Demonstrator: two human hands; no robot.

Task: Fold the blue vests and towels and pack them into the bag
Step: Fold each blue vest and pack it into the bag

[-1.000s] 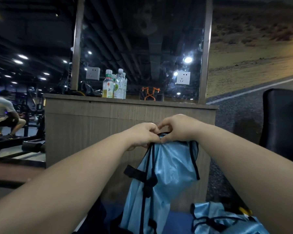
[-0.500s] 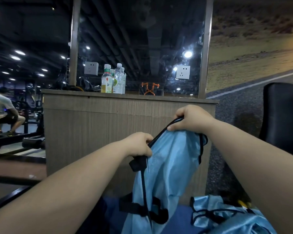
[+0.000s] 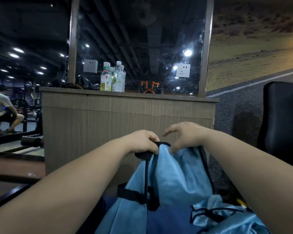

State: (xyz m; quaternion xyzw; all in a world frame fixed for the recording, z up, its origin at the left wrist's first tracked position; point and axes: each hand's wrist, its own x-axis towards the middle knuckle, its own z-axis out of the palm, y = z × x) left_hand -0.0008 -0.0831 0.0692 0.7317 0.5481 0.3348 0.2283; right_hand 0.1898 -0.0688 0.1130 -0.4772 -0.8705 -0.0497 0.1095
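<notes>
Blue vest [image 3: 172,179] held up before a wooden panel [image 3: 125,125], black top edge clenched in left grip [image 3: 142,142]. Right grip [image 3: 184,137] loosely spread, thumb at the cloth's edge. Second vest [image 3: 227,217] crumpled lower right.

Your right hand [image 3: 184,135] has dropped from its raised hold on the black trim and come in beside your left hand [image 3: 142,142] — its fingers now loosened, thumb just touching the blue vest [image 3: 172,174], whose top has bunched under your left grip.
</notes>
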